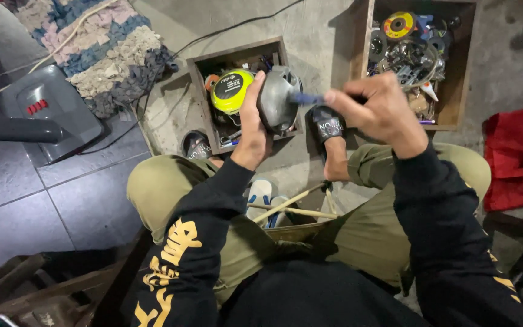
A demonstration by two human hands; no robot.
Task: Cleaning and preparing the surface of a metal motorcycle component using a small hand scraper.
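One grey metal motor housing point(278, 97) sits above a wooden box point(204, 66), gripped by the left hand point(252, 124), thumb up along its side. The right hand point(379, 109) is clenched around one blue-handled tool point(307, 98), which lies level, its long axis running left to right, tip pointing into the housing. Two wooden boxes stand on the floor; the second box point(363, 36) holds discs and parts. Both feet wear black slippers point(327, 124).

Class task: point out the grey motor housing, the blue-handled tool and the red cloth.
Motor housing point(278, 97), head view, on its rounded grey shell.
Blue-handled tool point(307, 99), head view, on the blue shaft.
Red cloth point(520, 154), head view, on its middle folds.
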